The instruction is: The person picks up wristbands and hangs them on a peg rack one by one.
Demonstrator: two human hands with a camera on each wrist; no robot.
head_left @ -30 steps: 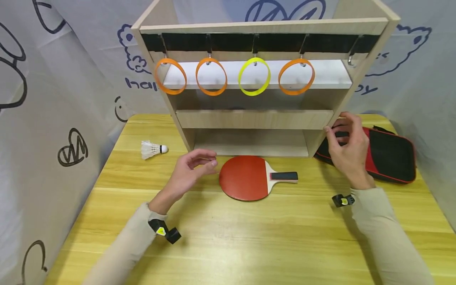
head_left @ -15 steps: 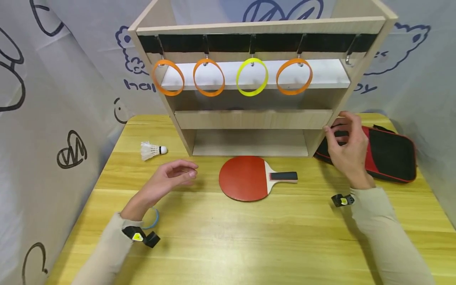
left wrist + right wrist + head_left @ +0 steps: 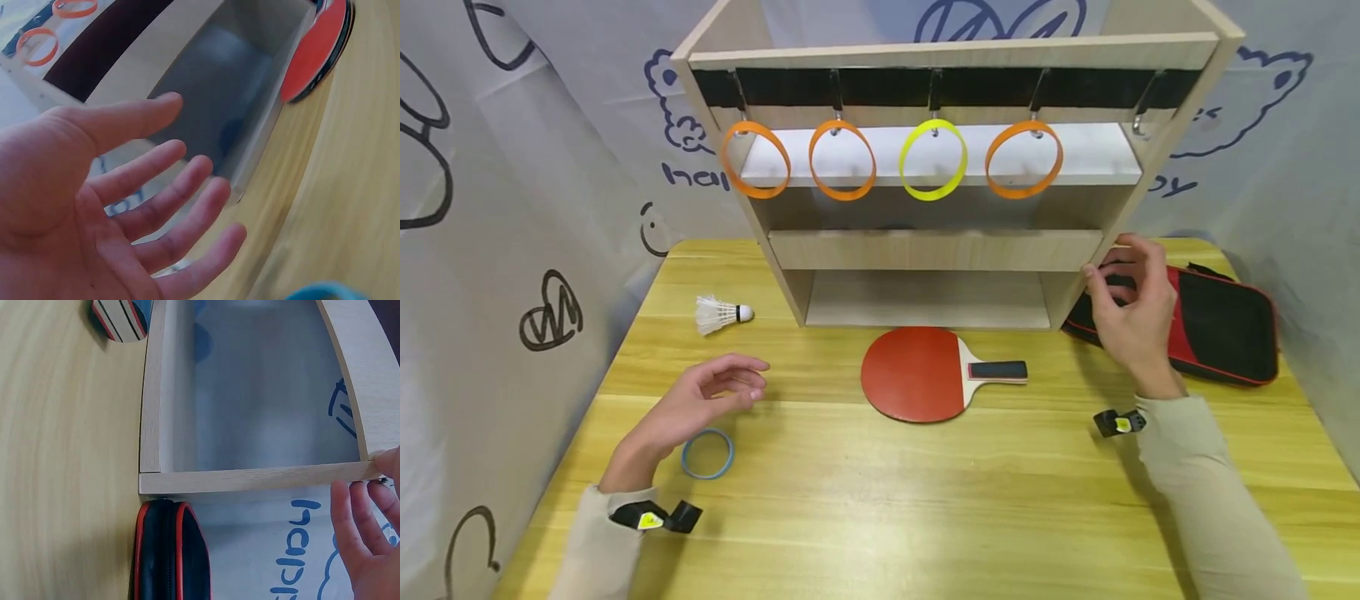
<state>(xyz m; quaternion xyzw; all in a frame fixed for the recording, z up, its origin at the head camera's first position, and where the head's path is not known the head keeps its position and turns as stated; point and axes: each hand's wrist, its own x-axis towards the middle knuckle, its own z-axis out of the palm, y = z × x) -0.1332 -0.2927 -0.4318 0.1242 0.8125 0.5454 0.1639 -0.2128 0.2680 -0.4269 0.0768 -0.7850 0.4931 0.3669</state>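
My left hand (image 3: 696, 400) hovers over the table's left side with loosely bent fingers, holding nothing. A blue ring (image 3: 707, 477) lies flat on the wood just below it; its edge also shows at the bottom of the left wrist view. At the right side of the wooden shelf (image 3: 936, 250), my right hand (image 3: 1135, 321) grips the side panel, thumb at the front edge and fingers on the outer face. From the shelf's hooks hang several rings, a yellow ring (image 3: 933, 196) among orange ones such as the leftmost orange ring (image 3: 762, 194). The rightmost hook (image 3: 1138, 125) bears no ring.
A red table tennis bat (image 3: 912, 375) lies before the shelf, handle pointing right. To the left is a white shuttlecock (image 3: 718, 315). A black and red zip case (image 3: 1225, 325) lies at the right, partly behind my right hand. White cloth with drawings surrounds the table.
My left hand has moved left and toward me, away from the bat, uncovering the blue ring. The right hand has stayed at the shelf's side.
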